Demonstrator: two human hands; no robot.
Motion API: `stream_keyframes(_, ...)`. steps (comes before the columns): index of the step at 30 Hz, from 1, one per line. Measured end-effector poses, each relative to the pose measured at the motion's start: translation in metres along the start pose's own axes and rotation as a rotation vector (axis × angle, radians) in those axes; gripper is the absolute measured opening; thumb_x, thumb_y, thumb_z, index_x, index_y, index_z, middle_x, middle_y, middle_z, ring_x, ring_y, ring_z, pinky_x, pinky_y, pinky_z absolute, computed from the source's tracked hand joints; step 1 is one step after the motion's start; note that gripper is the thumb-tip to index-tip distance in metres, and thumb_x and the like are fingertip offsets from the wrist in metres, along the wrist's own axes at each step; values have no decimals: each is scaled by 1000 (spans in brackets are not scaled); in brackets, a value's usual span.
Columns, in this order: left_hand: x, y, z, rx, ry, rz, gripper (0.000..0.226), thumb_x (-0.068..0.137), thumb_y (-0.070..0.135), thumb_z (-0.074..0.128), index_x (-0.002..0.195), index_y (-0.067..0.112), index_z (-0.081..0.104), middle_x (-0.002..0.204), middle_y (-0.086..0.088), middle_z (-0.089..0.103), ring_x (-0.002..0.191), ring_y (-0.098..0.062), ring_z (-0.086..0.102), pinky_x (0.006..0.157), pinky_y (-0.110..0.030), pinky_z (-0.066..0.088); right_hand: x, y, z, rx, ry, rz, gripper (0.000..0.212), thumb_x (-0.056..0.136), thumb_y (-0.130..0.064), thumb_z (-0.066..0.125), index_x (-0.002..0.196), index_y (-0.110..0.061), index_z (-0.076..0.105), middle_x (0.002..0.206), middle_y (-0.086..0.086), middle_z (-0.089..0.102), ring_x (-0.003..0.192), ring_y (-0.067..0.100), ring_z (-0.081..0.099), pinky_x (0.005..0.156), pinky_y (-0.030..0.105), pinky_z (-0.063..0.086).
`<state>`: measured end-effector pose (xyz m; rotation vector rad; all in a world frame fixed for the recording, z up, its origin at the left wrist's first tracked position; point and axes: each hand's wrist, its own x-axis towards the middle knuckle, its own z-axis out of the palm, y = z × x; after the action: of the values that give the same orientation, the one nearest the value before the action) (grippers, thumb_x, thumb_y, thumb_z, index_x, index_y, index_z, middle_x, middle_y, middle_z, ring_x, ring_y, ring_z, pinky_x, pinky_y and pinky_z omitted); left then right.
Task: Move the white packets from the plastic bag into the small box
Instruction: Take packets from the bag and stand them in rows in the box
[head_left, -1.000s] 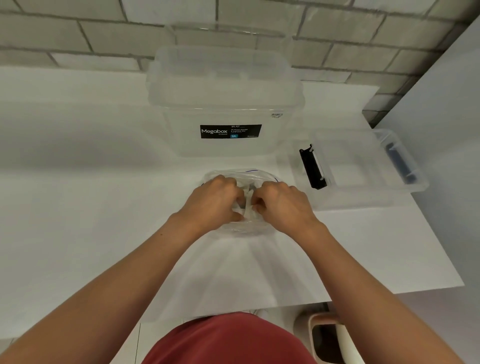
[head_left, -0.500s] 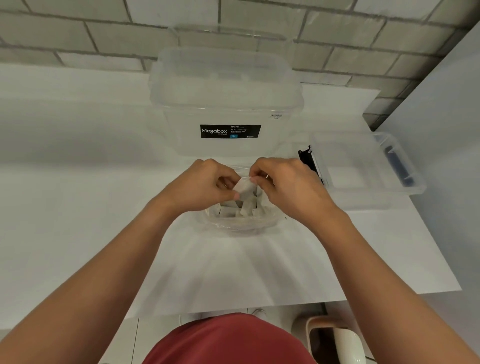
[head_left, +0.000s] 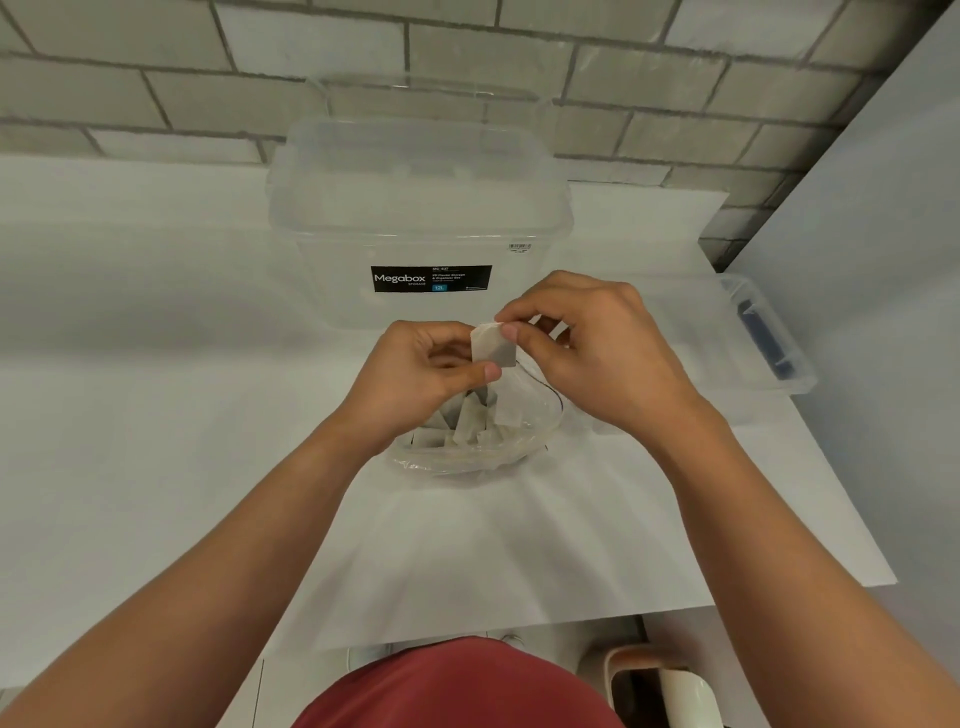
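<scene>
- Clear plastic all round on the Megabox storage box (head_left: 421, 228), tall and see-through, black label (head_left: 431, 279) on its front, set on the white table (head_left: 130, 389) against a grey brick wall (head_left: 156, 57).
- Just in front of the Megabox storage box, below the right end of its label, one white packet (head_left: 492, 349) held up in the air above the plastic bag.
- In front of the Megabox storage box and slightly to its right, the right hand (head_left: 597, 358): thumb and forefinger closed in a pinch on the packet's upper corner, other fingers curled in loosely.
- Straight in front of the Megabox storage box, the left hand (head_left: 415, 379): fingers curled, thumb tip pressed to the packet's lower edge, gripping it from the opposite side.
- On the table in front of the Megabox storage box, beneath both hands, the plastic bag (head_left: 488, 449), transparent, mouth open upward, its left side hidden by the left wrist.
- Inside the bag, more white packets (head_left: 470, 426), standing and leaning at mixed angles in a loose heap.
- To the right of the Megabox storage box, near the table's right edge, the small box (head_left: 748, 364), clear with a dark blue part (head_left: 763, 338) at its far end; left portion hidden behind the right hand; contents too faint to tell.
</scene>
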<state>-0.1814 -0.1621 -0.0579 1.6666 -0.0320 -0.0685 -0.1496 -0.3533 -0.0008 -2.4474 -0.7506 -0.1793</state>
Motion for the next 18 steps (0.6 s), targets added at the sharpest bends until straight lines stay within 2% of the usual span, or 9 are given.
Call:
stream_keyframes(2,5,5,6,20,3,12,24,81,6,80,104,10,76,94,-7,77,89,-22,75,85,-36,60,-1,6,-7,-5,-13,14,14,95,-34,66,105,-33,76,99,-16,68,83,6,64,74,40,57)
stream_keyframes(5,13,12,18,68,-18,20,30,80,8,82,109,14,75,96,-2,77,89,-17,75,85,-36,60,-4,18,-21,-80,-37,29,13,95,-31,66,102,-34,77,90,-16,67,78,7,59,72,41,55)
stream_keyframes(9,24,19,41,227,43,115,45,77,19,85,119,26,70,107,10,72,93,-2,70,85,-26,58,-7,46,-53,-93,119,149,11,94,-32,69,101,-32,78,89,-17,73,80,6,65,77,35,56)
stream_keyframes(11,27,20,55,353,65,222,47,80,25,83,123,28,67,112,14,68,100,0,64,83,-20,56,-7,68,-67,-93,202,241,9,94,-31,70,98,-30,78,81,-20,69,76,-4,62,72,27,54)
stream_keyframes(13,28,20,70,497,45,313,45,83,32,79,126,31,65,117,17,64,104,0,59,84,-17,51,-6,96,-71,-122,229,284,7,93,-31,71,96,-29,77,78,-19,68,71,-6,60,70,29,54)
stream_keyframes(15,28,17,86,632,5,402,41,86,38,75,125,31,66,120,16,62,109,-2,57,89,-20,49,-5,127,-67,-141,195,319,7,92,-32,71,95,-30,78,80,-17,71,71,2,63,73,35,57)
stream_keyframes(18,25,7,112,772,-52,482,36,90,46,68,122,31,68,123,17,61,115,-7,54,90,-26,50,-1,166,-48,-153,42,387,6,90,-33,72,92,-33,78,87,-13,74,85,12,67,77,40,59)
